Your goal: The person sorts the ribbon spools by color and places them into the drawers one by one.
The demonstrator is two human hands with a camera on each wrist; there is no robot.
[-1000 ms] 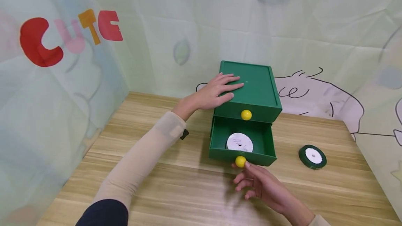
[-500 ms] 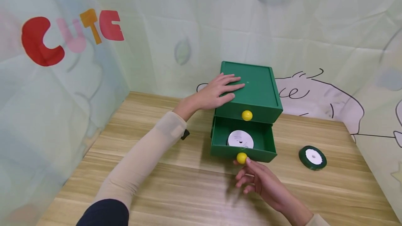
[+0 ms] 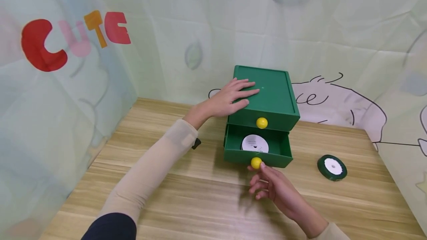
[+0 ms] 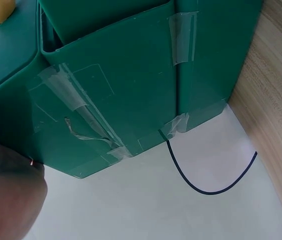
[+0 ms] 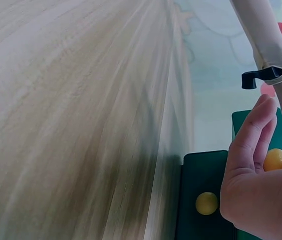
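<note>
A green drawer cabinet (image 3: pixel 267 88) with round yellow knobs stands against the back wall. My left hand (image 3: pixel 230 97) rests on its top at the left side, fingers spread. Below the top drawer, a pulled-out drawer (image 3: pixel 230 155) holds a spool with a white label (image 3: pixel 255 143). My right hand (image 3: pixel 280 190) pinches that drawer's yellow knob (image 3: pixel 256 163) between thumb and forefinger, the other fingers loosely bent. In the right wrist view, a lower drawer's knob (image 5: pixel 206 203) shows beside the hand. Clear tape (image 4: pixel 181 37) joins the cabinet's units in the left wrist view.
A dark green ribbon spool (image 3: pixel 332 167) with a white centre lies on the wooden table (image 3: pixel 186 203), right of the cabinet. Printed cloth walls (image 3: pixel 166 47) border the table at the back and sides.
The pulled-out drawer has slid partway back into the cabinet, with its spool and my right hand moving along. My left hand stays on the cabinet top.
</note>
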